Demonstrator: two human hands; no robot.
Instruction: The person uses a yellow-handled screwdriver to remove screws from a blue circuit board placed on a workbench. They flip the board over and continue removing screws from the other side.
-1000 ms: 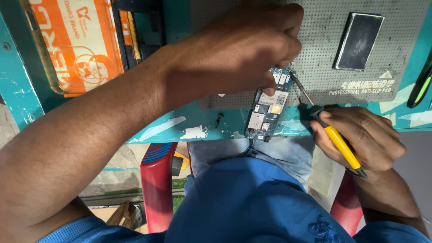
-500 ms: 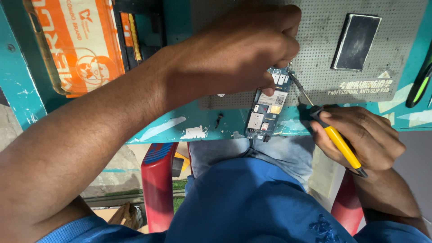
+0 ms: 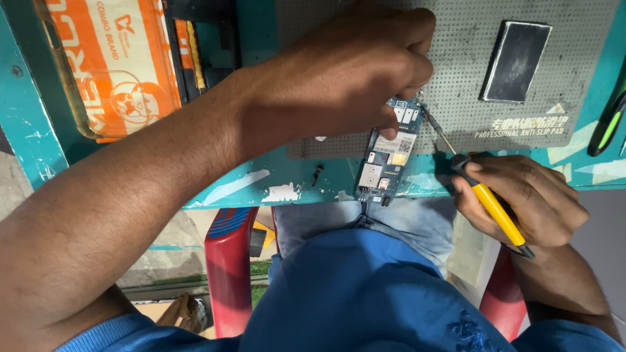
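1. At the near edge of a chipped teal-painted workbench (image 3: 215, 189) lies a small blue-green phone circuit board with silver metal shields (image 3: 385, 163). Its far half rests on a grey perforated rubber anti-slip mat (image 3: 456, 65), and its near end reaches the bench edge, above the person's lap.
2. The left hand (image 3: 345, 78) reaches in from the left of the board and covers its far end. The fingers are curled down and pinch the board's top to hold it in place.
3. The right hand (image 3: 528, 202) sits to the right of the board. Its fingers are wrapped around a slim screwdriver with a yellow handle and black collar (image 3: 495, 208).
4. The screwdriver's thin metal shaft slants up and left, and its tip meets the board's far right corner, just beside the left fingertips.
5. Compared with the pictures from a moment ago, almost nothing has moved: both hands, the board and the tip sit in the same places. The work looks settled on this one corner, probably a small fastener there.
6. A tiny dark screw (image 3: 317, 173) lies on the bench just left of the board.
7. Beyond the board to the right, a flat black rectangular slab (image 3: 515, 62) rests on the mat.
8. Far left of the board sits an orange and cream printed packet (image 3: 124, 65).
9. Far right of the board, a black and green tool handle (image 3: 610, 127) shows at the edge of view.
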